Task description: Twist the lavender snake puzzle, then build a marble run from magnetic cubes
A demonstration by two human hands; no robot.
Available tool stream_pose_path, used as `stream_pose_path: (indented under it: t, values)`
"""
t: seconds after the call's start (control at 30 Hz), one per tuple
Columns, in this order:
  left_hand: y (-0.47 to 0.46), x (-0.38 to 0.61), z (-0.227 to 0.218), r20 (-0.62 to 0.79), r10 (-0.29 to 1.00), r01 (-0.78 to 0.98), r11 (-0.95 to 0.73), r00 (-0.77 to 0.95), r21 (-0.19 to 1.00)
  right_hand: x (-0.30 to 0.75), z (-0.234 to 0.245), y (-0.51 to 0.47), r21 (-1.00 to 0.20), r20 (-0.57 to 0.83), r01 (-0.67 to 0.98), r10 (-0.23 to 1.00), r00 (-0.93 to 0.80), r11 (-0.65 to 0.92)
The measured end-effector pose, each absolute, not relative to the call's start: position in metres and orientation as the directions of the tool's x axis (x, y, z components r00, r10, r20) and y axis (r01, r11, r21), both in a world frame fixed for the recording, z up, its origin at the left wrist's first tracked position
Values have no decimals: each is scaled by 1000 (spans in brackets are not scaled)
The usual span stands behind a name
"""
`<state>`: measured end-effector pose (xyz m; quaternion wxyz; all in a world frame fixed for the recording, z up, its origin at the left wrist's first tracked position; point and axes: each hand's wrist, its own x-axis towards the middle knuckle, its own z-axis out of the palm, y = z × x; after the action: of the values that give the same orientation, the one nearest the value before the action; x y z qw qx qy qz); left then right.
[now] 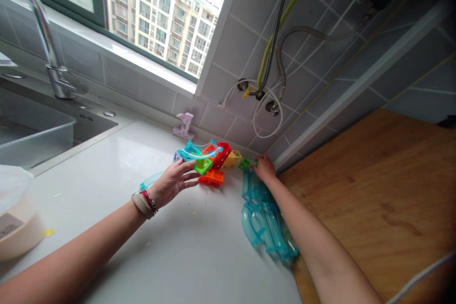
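Note:
My left hand (174, 181) reaches beside a pile of coloured plastic toy blocks, its fingers stretched and apart. The fingertips meet a bright green block (203, 166) and an orange block (211, 178). On the pile lies a clear blue curved track piece (201, 152), with a red block (223, 154) and a yellow block (232, 159) to its right. At the right end, my right hand (264, 169) is closed, its fingertips on a small green block (244, 165). Just below it, several clear teal tube pieces (261, 223) lie together, partly hidden by the right forearm.
A lilac block-like piece (184, 126) stands by the tiled wall. The sink (94, 128) with its tap (59, 80) is left, and a pale round container (21, 232) sits at lower left. A wooden board (374, 199) borders the white counter (188, 256) on the right.

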<state>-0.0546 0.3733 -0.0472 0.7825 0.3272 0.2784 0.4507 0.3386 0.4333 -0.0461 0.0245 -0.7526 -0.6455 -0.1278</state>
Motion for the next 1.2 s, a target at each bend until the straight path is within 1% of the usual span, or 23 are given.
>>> stream_pose_path:
  t: [0.2,0.3,0.4,0.5,0.6,0.7,0.93,1.07,1.2]
  values:
    - [374,-55,-46,-136,889,-526,375,436,763,341,-45,435,91,194,989,976,94,-114]
    - [374,-56,-45,-141,888,-529,381,438,759,330,-36,443,53,221,997,974,45,-58]
    - [373,-56,-44,-140,885,-529,385,444,757,308,-23,454,14,239,996,967,-85,84]
    - [374,-56,-43,-131,889,-526,373,439,765,283,-13,460,-17,194,964,946,-259,267]
    - [375,-56,-45,-132,892,-525,368,433,767,266,-14,459,-29,138,935,928,-347,354]
    - [375,-57,-48,-118,890,-532,365,441,764,261,-21,456,-9,99,937,933,-347,350]
    - [374,-56,-48,-126,892,-534,368,435,761,258,-28,455,87,43,956,957,-286,281]
    - [374,-56,-48,-115,890,-526,360,442,771,252,-29,447,120,44,967,972,-231,225]
    - [375,-57,-49,-113,893,-525,354,436,774,255,-30,437,113,63,978,981,-181,173]
